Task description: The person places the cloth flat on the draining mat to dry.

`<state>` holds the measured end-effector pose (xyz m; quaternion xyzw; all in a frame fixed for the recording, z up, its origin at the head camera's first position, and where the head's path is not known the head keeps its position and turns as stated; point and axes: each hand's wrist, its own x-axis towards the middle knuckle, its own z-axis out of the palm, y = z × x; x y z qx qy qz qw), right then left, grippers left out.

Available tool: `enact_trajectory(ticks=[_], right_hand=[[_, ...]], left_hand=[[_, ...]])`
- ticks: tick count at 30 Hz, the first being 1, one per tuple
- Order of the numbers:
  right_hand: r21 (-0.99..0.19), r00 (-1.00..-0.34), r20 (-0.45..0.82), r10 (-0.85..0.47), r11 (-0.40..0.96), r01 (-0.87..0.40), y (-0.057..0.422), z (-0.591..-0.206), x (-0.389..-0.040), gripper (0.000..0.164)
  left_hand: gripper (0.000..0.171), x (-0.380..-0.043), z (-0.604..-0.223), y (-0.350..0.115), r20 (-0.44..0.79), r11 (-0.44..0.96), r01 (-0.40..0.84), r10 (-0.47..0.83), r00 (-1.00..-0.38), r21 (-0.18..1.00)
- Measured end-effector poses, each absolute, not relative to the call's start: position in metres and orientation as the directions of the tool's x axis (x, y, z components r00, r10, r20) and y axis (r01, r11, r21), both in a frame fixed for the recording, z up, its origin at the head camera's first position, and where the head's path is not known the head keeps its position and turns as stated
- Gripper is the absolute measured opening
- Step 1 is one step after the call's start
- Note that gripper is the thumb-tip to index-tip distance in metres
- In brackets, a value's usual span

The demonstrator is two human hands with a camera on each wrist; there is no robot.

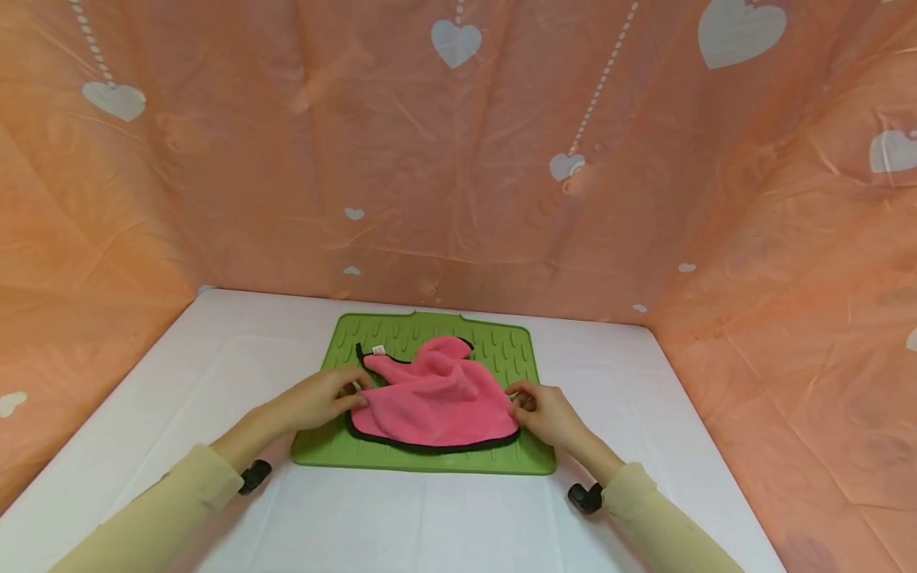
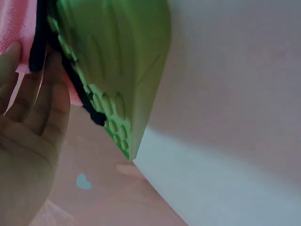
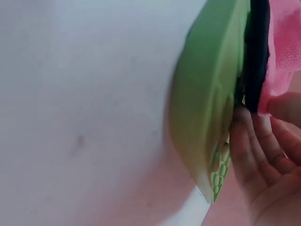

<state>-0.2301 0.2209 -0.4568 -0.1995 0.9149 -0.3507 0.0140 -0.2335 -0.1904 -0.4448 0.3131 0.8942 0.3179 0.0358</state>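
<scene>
A pink cloth (image 1: 437,406) with black edging lies bunched on a green ridged mat (image 1: 494,457), its far part crumpled and a small white tag (image 1: 378,350) at the far left. My left hand (image 1: 331,396) pinches the cloth's left side between thumb and fingers. On the opposite side, my right hand (image 1: 542,410) pinches its right edge. The left wrist view shows the thumb on the pink fabric (image 2: 19,28) with the fingers behind the black trim. In the right wrist view the thumb presses the pink fabric (image 3: 287,42) and the fingers lie beneath the edging.
The mat lies on a white-covered table (image 1: 251,358). An orange curtain (image 1: 430,199) printed with pale hearts encloses the table at the back and both sides. Small black devices sit at the left wrist (image 1: 255,476) and right wrist (image 1: 585,499).
</scene>
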Motion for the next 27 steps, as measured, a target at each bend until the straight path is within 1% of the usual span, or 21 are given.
enact_trajectory(ticks=[3, 6, 10, 15, 22, 27], right_hand=[[-0.675, -0.933, 0.142, -0.33, 0.657, -0.335, 0.224, -0.455, -0.227, 0.023], [-0.687, -0.935, 0.162, -0.314, 0.644, -0.336, 0.227, -0.454, -0.223, 0.023], [-0.69, -0.926, 0.163, -0.34, 0.631, -0.353, 0.231, -0.455, -0.217, 0.023], [-0.711, -0.916, 0.117, -0.385, 0.611, -0.348, 0.23, -0.456, -0.211, 0.025], [-0.642, -0.909, 0.091, -0.406, 0.674, -0.365, 0.226, -0.462, -0.208, 0.024], [-0.627, -0.925, 0.07, -0.374, 0.704, -0.332, 0.225, -0.46, -0.204, 0.028]], left_hand=[[0.009, -0.231, -0.442, -0.194, 0.153, 0.573, 0.524, 0.57, -0.807, 0.63], [0.009, -0.228, -0.443, -0.198, 0.181, 0.553, 0.533, 0.566, -0.804, 0.64], [0.012, -0.224, -0.444, -0.204, 0.2, 0.539, 0.534, 0.556, -0.807, 0.652], [0.014, -0.222, -0.447, -0.209, 0.158, 0.549, 0.502, 0.554, -0.817, 0.668], [0.016, -0.221, -0.458, -0.208, 0.116, 0.599, 0.51, 0.572, -0.812, 0.617], [0.022, -0.214, -0.456, -0.209, 0.104, 0.62, 0.479, 0.541, -0.834, 0.621]])
